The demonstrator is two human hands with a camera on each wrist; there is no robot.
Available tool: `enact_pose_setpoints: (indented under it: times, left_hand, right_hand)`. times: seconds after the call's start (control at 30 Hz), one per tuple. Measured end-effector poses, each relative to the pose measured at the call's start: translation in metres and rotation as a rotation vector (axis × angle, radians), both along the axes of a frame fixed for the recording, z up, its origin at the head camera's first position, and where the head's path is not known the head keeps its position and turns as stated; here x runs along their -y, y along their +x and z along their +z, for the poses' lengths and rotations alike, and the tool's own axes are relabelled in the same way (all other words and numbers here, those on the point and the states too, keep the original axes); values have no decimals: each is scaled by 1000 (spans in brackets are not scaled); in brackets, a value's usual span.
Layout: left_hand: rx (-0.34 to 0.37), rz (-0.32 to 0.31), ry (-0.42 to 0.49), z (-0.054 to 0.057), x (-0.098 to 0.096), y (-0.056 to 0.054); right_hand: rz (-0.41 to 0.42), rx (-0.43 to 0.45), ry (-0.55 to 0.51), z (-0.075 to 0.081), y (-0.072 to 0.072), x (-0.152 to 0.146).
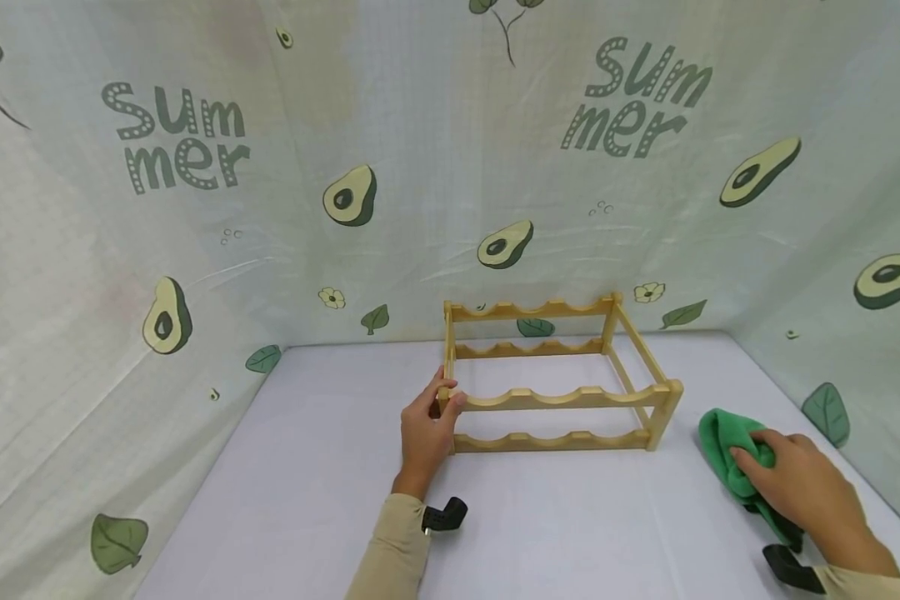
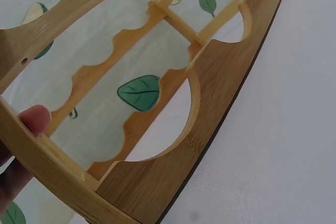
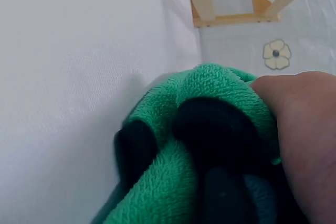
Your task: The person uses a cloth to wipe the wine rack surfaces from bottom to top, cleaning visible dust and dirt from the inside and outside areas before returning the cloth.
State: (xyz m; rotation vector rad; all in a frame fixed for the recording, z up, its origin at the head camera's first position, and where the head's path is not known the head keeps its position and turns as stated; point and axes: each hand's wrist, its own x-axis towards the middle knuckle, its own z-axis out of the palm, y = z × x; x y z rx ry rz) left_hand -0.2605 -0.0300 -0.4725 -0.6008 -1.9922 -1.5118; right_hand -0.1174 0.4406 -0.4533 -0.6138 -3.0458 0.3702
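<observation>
A two-tier wooden bottle rack (image 1: 555, 398) with scalloped rails stands toward the back of the table. My left hand (image 1: 426, 433) grips its front left post, the thumb in front and the fingers around the outer side. In the left wrist view a fingertip (image 2: 35, 119) shows at the end post of the rack (image 2: 152, 182). To the right of the rack, my right hand (image 1: 806, 483) holds a bunched green cloth (image 1: 727, 446). Up close in the right wrist view, the cloth (image 3: 163, 192) looks fluffy, with dark parts among its folds.
The table (image 1: 307, 500) has a pale white cover. Behind it and at both sides hangs a light curtain (image 1: 420, 100) printed with avocados, leaves and lettering. The rack stands close to the back curtain. A black device (image 1: 446, 515) is strapped to the left wrist.
</observation>
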Motion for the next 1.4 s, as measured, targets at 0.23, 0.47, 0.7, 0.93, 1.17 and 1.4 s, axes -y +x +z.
enact_pose_setpoints:
  times: [0.23,0.47,0.7,0.93,1.17,1.4]
  left_hand:
    - [23,-14,-17,4,6,0]
    - [93,-60,-17,6,12,-1]
    - [111,-74,1,5,13,0]
    - [122,-46,-19,19,10,12]
    - [120,-39,-20,21,18,12]
    - [150,-32,-67,8,34,3]
  right_hand:
    - [25,-63,41,2,5,3]
    - [2,-57,54,6,6,7]
    - [-4,-83,99,5,8,11]
    - [70,-160,145,5,13,8]
    - [122,-103,-4,14,9,-4]
    - [139,-108,-64,26,11,-15]
